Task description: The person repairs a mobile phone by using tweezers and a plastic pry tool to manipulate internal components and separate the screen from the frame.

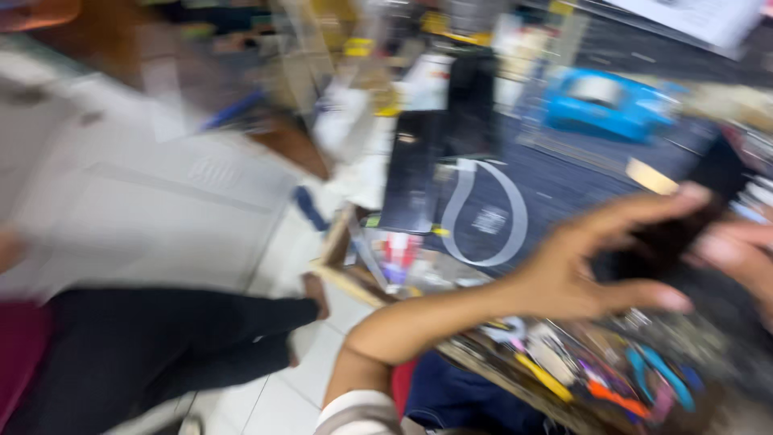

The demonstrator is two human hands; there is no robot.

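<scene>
Nearest the lens: a bent forearm with a pale rolled cuff (354, 411) low in the frame, leading up to the left hand (596, 266). The whole view is heavily motion-blurred. Left hand is open, fingers spread, thumb out below, the fingers curled around the near side of a dark flat object (684, 217), likely a phone, though blur hides its detail. Right hand (745, 258) enters at the right edge, only partly in view; its fingers touch the same object from the other side, and I cannot tell whether they are closed on it. The object is held above the right part of a dark work mat (547, 185) that bears a pale loop marking. Below the hands lies a cluttered tray of small tools (596, 370), with yellow, orange and blue handles, none sharp enough to name singly. Further back on the mat sits a blue box (604, 101); left of it stand black upright panels (439, 153). Left of the bench is a pale tiled floor (161, 201), and a seated person's dark trouser leg (161, 346) stretches across the lower left, well apart from the hands.
</scene>
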